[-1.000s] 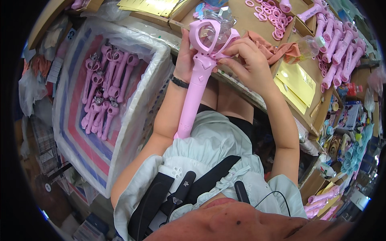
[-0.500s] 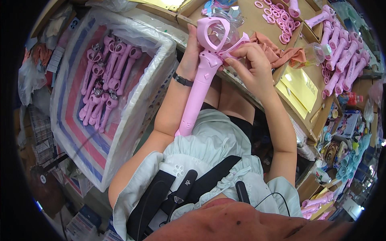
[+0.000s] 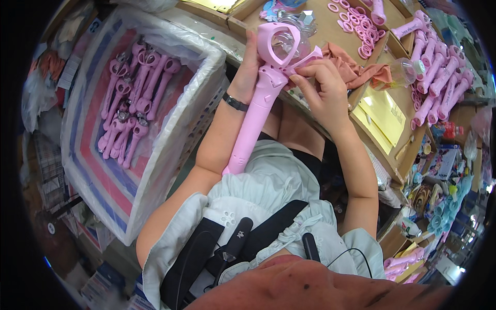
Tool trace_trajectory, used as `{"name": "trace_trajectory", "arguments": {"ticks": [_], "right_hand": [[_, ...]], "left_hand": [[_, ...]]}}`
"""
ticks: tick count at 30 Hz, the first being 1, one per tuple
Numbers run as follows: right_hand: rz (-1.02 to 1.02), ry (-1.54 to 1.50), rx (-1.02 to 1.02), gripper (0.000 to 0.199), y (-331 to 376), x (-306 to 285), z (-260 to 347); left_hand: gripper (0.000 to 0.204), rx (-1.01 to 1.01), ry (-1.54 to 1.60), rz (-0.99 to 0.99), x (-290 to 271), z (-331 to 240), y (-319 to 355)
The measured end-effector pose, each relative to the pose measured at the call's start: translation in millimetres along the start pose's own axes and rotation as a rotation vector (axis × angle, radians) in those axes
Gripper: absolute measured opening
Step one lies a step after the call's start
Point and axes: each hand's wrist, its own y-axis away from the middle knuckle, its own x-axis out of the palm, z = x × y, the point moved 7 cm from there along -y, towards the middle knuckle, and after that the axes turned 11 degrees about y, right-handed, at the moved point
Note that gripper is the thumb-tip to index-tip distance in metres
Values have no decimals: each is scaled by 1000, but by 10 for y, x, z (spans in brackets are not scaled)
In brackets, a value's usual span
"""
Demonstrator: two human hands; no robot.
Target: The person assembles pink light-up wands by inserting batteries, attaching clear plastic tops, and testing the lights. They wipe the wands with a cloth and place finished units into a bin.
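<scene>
A pink toy wand [image 3: 254, 121] leans across my lap, its lower end against my top. Its head has an open oval pink frame [image 3: 263, 44] round a clear globe [image 3: 284, 42]. My left hand [image 3: 249, 67] grips the wand from behind below the head, its fingers partly hidden. My right hand [image 3: 326, 85] pinches a pink curved piece [image 3: 309, 57] at the right side of the head. Whether that piece is fastened to the wand I cannot tell.
To my left, a plastic-lined crate [image 3: 150, 199] contains several finished-looking pink wands [image 3: 139, 82]. Pink rings [image 3: 364, 31], an orange cloth [image 3: 349, 67], a clear bottle [image 3: 405, 70] and yellow paper [image 3: 380, 119] lie on the bench. More pink handles [image 3: 444, 72] are piled at far right.
My right hand has shifted slightly right and down along the pink piece, still pinching it. The left hand keeps its grip; the view has tilted a little.
</scene>
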Motion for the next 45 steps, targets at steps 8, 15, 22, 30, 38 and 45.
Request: {"name": "trace_trajectory", "arguments": {"ticks": [8, 15, 22, 30, 38, 45], "right_hand": [[-73, 30, -283, 19, -93, -71, 116], [45, -73, -300, 19, -159, -95, 43], [124, -121, -340, 16, -198, -91, 30], [105, -214, -251, 15, -188, -111, 7], [-33, -99, -307, 16, -171, -258, 85], [-145, -165, 59, 20, -66, -163, -63]], "left_hand": [[85, 45, 5, -11, 30, -11, -2], [88, -20, 28, 57, 46, 33, 16], [91, -41, 79, 68, 57, 12, 40], [99, -122, 170, -10, 6, 104, 89], [85, -270, 567, 275, 150, 143, 61], [67, 19, 6, 44, 121, -72, -11]]}}
